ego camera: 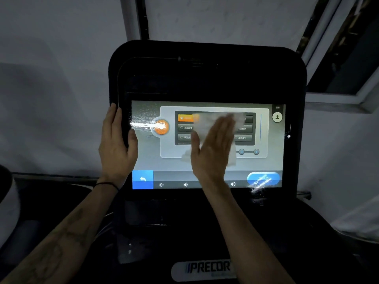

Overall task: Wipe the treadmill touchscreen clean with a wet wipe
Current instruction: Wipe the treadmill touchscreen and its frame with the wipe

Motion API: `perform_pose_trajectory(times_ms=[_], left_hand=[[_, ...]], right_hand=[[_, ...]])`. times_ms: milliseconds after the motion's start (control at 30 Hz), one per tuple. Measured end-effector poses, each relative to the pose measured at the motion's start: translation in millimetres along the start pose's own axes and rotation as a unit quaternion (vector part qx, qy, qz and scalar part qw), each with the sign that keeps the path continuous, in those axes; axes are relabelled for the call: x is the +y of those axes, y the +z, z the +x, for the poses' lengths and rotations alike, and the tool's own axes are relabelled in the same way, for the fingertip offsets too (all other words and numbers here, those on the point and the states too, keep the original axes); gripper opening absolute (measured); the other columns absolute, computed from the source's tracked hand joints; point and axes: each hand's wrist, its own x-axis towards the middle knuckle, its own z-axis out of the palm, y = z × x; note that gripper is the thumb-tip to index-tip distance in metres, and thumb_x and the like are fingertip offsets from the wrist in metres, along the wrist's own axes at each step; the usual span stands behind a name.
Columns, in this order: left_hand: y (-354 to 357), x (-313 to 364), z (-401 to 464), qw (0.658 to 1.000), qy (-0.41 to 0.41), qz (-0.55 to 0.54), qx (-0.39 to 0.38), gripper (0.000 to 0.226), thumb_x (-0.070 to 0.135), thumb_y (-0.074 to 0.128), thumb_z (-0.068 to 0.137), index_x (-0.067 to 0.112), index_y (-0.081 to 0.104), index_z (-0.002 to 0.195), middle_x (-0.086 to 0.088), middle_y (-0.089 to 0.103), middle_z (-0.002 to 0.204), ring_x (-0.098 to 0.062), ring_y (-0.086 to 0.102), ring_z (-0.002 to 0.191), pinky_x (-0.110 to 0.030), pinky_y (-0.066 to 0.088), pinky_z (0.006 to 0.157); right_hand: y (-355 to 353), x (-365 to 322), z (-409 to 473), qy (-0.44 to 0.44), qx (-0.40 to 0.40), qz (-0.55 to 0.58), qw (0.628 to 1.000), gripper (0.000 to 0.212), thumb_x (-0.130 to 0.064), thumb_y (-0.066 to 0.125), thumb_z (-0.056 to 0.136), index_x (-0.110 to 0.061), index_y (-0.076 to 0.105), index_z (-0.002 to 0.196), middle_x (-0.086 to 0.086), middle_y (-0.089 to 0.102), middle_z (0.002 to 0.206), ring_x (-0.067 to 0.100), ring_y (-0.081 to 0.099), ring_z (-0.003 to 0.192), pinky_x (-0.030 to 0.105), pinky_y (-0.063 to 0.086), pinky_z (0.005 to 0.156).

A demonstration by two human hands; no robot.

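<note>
The lit touchscreen (272, 160) fills the lower half of the black treadmill console (205, 74). My right hand (211, 148) lies flat with straight fingers on the middle of the screen, pressing a white wet wipe (207, 121) against it. The wipe shows above the fingertips and beside the palm. My left hand (117, 144) grips the console's left edge, fingers behind the frame and thumb on the front bezel. Wet streaks glint on the screen's left side and at its lower right corner.
A Precor logo plate (207, 269) sits on the dark console below the screen. A grey wall (51, 78) stands behind. A window frame (338, 95) is at the upper right, and a white object (8, 201) at the far left edge.
</note>
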Motion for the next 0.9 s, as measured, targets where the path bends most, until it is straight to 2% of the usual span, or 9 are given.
perform_pose_trajectory(times_ms=[100,200,367,467,533,633,700,800,900], left_hand=[[0.2,0.3,0.3,1.000,0.005,0.002,0.005,0.054,0.018,0.047,0.106,0.005,0.037,0.158,-0.010,0.033,0.167,-0.021,0.034,0.155,-0.013,0.027,0.119],[0.0,0.2,-0.1,1.000,0.006,0.008,-0.002,0.054,0.019,0.047,0.106,0.005,0.037,0.158,-0.010,0.033,0.167,-0.022,0.033,0.155,-0.011,0.026,0.118],[-1.0,1.2,0.3,1.000,0.001,0.002,-0.001,0.054,0.017,0.048,0.105,0.004,0.038,0.157,-0.011,0.033,0.167,-0.024,0.035,0.154,-0.006,0.023,0.116],[-0.7,1.0,0.9,1.000,0.005,0.009,-0.001,0.055,0.018,0.048,0.105,0.004,0.037,0.157,-0.011,0.033,0.167,-0.024,0.034,0.154,-0.005,0.023,0.115],[-0.7,0.7,0.0,1.000,0.007,0.015,-0.007,0.055,0.018,0.048,0.106,0.004,0.036,0.158,-0.011,0.032,0.167,-0.023,0.033,0.155,-0.005,0.023,0.115],[-0.9,1.4,-0.3,1.000,0.009,0.009,-0.005,0.056,0.017,0.049,0.105,0.004,0.037,0.158,-0.012,0.032,0.167,-0.024,0.034,0.154,-0.008,0.024,0.117],[0.1,0.5,0.1,1.000,0.009,0.012,-0.001,0.056,0.017,0.049,0.105,0.004,0.037,0.157,-0.012,0.033,0.167,-0.024,0.035,0.154,-0.008,0.025,0.117],[0.4,-0.9,0.8,1.000,0.013,0.015,0.002,0.056,0.020,0.048,0.105,0.003,0.037,0.157,-0.012,0.033,0.167,-0.024,0.035,0.154,-0.008,0.025,0.117],[-0.4,-0.4,0.0,1.000,0.014,0.010,-0.002,0.055,0.018,0.049,0.105,0.003,0.038,0.157,-0.013,0.034,0.166,-0.025,0.034,0.154,-0.008,0.025,0.117]], right_hand=[[5.1,-11.8,-46.9,-0.038,-0.051,0.010,0.998,0.085,-0.054,0.034,0.104,0.006,0.011,0.160,0.023,-0.002,0.170,0.034,-0.005,0.158,0.047,0.004,0.129],[10.8,-28.9,-22.6,-0.097,-0.047,0.009,0.994,0.084,-0.053,0.035,0.104,0.007,0.014,0.159,0.023,0.003,0.169,0.034,-0.001,0.159,0.044,0.003,0.129],[-0.5,-2.5,2.1,-0.003,-0.007,-0.007,1.000,0.085,-0.055,0.033,0.104,0.007,0.013,0.159,0.025,0.002,0.169,0.037,0.000,0.158,0.052,0.011,0.128],[8.2,-18.0,-33.7,-0.077,-0.066,0.005,0.995,0.085,-0.055,0.031,0.104,0.005,0.009,0.160,0.023,-0.004,0.170,0.035,-0.007,0.158,0.048,0.002,0.129],[12.1,-25.8,-18.3,-0.122,-0.058,0.010,0.991,0.084,-0.054,0.032,0.104,0.006,0.014,0.159,0.023,0.002,0.170,0.035,-0.002,0.158,0.044,0.000,0.129],[6.8,-8.5,19.5,-0.076,0.003,0.001,0.997,0.080,-0.049,0.038,0.104,0.009,0.021,0.157,0.026,0.010,0.168,0.039,0.008,0.157,0.046,0.007,0.129],[0.7,4.4,9.5,-0.028,0.012,-0.004,1.000,0.081,-0.050,0.038,0.105,0.008,0.016,0.158,0.025,0.007,0.169,0.038,0.005,0.158,0.051,0.011,0.128],[6.6,-9.2,-26.6,-0.077,-0.044,0.012,0.996,0.082,-0.050,0.036,0.105,0.006,0.012,0.159,0.023,0.000,0.170,0.036,-0.003,0.158,0.047,0.003,0.129],[11.0,-23.4,2.2,-0.116,-0.038,0.011,0.992,0.081,-0.050,0.034,0.104,0.006,0.017,0.159,0.023,0.006,0.169,0.036,0.003,0.158,0.045,0.004,0.129]])
